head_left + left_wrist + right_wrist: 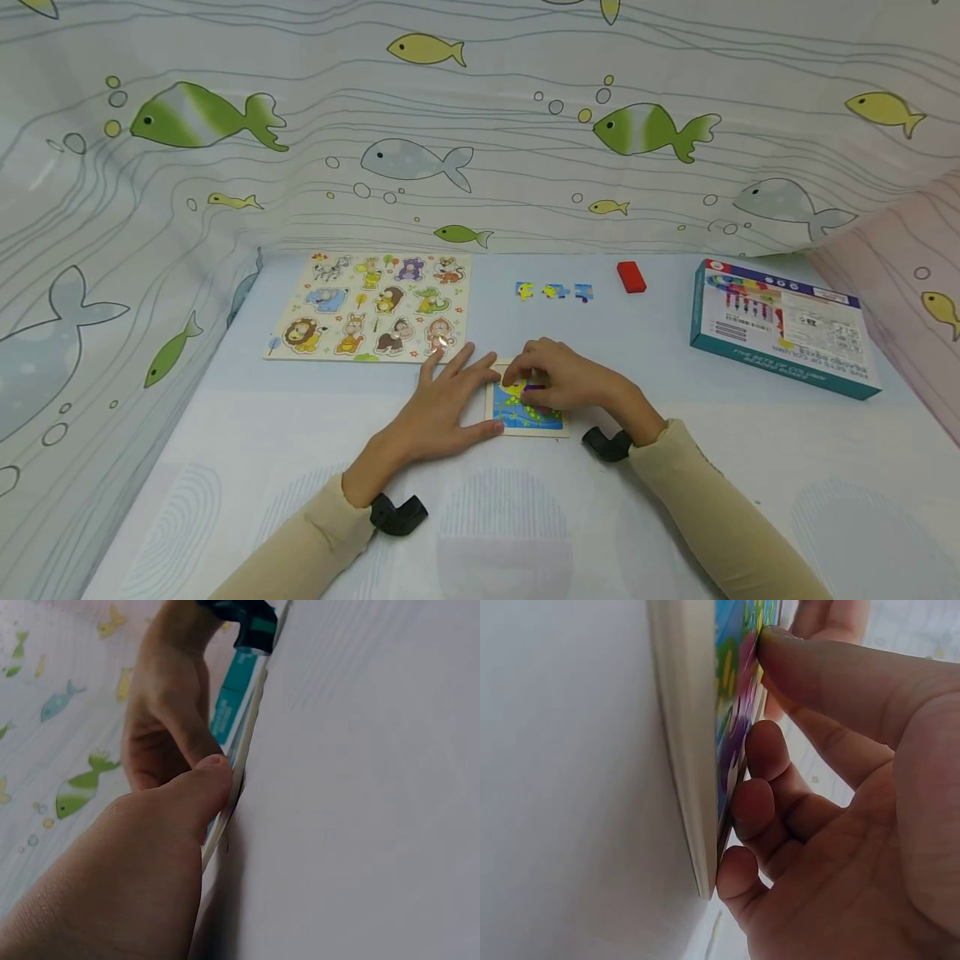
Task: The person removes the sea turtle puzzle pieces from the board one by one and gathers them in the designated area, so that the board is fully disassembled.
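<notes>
From the head view, a small puzzle tray (525,414) lies on the counter (525,517) between both hands. The left hand (442,412) lies flat, fingers straight, against its left edge; the right hand (566,379) curls over its top. The left wrist view shows the thumb (202,787) touching the tray's rim. The right wrist view shows curled fingertips (761,750) pressing the tray's coloured face.

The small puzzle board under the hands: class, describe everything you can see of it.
The small puzzle board is a thin, pale-edged square tray, apparently wood, lying flat on the table. Its picture is blue with yellow, green and purple shapes. The left hand rests at its left edge, thumb against the rim; the right hand covers its top, fingers curled against the picture.
</notes>
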Demonstrator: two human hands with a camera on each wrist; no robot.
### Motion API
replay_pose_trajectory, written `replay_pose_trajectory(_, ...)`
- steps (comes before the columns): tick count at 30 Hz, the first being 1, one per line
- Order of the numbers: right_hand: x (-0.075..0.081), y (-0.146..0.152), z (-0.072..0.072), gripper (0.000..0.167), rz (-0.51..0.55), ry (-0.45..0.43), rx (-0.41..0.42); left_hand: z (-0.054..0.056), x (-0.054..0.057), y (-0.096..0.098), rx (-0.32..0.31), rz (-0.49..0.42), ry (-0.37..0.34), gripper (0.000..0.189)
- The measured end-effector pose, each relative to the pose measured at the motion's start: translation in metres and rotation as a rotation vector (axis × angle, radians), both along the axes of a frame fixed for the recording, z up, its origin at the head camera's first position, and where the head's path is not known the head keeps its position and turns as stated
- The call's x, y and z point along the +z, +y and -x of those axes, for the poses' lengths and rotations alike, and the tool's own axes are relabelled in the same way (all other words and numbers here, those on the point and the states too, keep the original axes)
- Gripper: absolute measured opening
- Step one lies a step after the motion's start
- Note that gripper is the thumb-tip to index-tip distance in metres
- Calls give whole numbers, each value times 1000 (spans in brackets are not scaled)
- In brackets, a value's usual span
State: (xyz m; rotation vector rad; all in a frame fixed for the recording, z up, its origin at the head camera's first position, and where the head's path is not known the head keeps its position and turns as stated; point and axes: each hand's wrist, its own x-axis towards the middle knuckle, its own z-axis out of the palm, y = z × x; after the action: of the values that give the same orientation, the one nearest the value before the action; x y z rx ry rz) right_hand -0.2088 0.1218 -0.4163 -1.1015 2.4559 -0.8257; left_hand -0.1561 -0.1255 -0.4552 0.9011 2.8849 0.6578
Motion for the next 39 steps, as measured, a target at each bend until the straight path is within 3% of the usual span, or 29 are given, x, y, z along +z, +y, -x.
replay_pose_trajectory(24,-4,-2,0,22,-27,-27,-35,1,0,0,12,-19,43,65)
replay_pose_trajectory(39,-9,-1,1,21,38,-43,-14,1,-1,0,10,-15,32,66)
